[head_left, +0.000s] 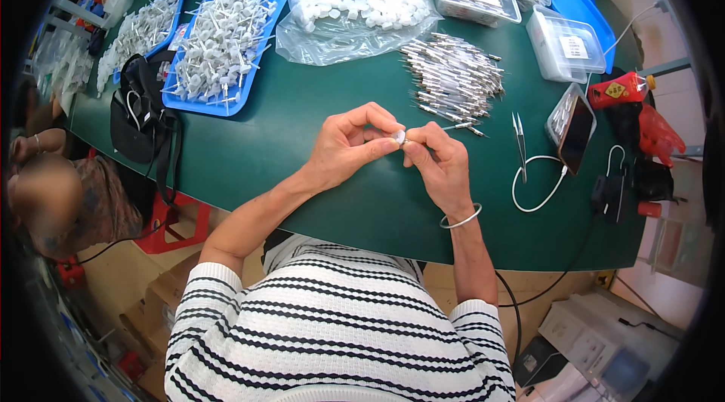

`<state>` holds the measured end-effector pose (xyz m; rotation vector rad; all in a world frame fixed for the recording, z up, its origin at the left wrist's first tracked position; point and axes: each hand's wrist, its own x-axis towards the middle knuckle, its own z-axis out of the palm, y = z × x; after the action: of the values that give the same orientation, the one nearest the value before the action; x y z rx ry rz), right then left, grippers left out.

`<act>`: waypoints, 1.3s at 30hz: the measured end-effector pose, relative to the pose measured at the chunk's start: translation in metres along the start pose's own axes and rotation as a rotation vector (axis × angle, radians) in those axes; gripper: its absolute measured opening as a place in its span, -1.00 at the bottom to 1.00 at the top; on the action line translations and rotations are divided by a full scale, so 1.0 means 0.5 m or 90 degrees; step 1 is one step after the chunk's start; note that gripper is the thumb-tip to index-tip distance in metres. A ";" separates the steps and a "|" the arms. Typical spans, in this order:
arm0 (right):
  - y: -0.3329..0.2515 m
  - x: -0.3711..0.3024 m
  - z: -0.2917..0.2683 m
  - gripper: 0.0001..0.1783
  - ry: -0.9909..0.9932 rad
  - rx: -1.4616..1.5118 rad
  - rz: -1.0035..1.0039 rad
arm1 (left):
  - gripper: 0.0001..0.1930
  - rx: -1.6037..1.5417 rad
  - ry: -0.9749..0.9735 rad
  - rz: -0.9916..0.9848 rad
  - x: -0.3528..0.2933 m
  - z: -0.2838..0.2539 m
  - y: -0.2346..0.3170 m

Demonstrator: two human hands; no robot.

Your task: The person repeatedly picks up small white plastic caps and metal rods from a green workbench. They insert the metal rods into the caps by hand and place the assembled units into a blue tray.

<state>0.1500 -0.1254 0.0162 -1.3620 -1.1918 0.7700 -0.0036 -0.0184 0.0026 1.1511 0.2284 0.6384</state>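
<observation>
Though illegible, white labels (574, 47) beyond right hand (444, 166).

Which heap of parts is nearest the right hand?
The loose pile of thin silvery rods, just beyond the right hand, directly on the table; other heaps lie farther off.

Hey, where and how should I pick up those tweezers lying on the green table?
Take the tweezers across the middle of both arms, from above, probably with your right hand, which is nearer. They lie lengthwise away from you, their far end split; the white cable loops by the near end, so a mid-length grip should likely keep clear of it.
</observation>
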 end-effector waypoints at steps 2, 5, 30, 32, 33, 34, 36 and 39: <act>0.005 -0.001 0.005 -0.91 0.014 -0.022 -0.023 | -0.84 0.026 -0.005 0.020 0.000 0.000 -0.001; 0.007 -0.002 0.012 -0.91 0.032 -0.036 -0.032 | -0.84 0.035 -0.009 0.031 -0.003 0.000 -0.002; 0.043 0.007 -0.018 -0.85 -0.196 0.286 0.101 | -0.81 0.546 -0.154 0.242 0.035 -0.011 0.110; 0.040 0.006 -0.021 -0.84 -0.203 0.279 0.101 | -0.81 0.568 -0.180 0.260 0.040 -0.007 0.116; 0.039 0.005 -0.022 -0.84 -0.208 0.275 0.101 | -0.82 0.579 -0.191 0.269 0.043 -0.005 0.121; 0.038 0.004 -0.024 -0.84 -0.215 0.276 0.109 | -0.83 0.588 -0.214 0.262 0.048 -0.003 0.126; 0.035 0.008 -0.026 -0.82 -0.236 0.273 0.123 | -0.85 0.609 -0.252 0.251 0.055 -0.003 0.139; 0.028 0.011 -0.025 -0.81 -0.254 0.182 0.130 | -0.87 0.601 -0.292 0.140 0.063 -0.006 0.148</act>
<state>0.1661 -0.1222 0.0061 -1.1316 -1.1967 1.3522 -0.0059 0.0209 0.0728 2.2183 -0.0086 0.4314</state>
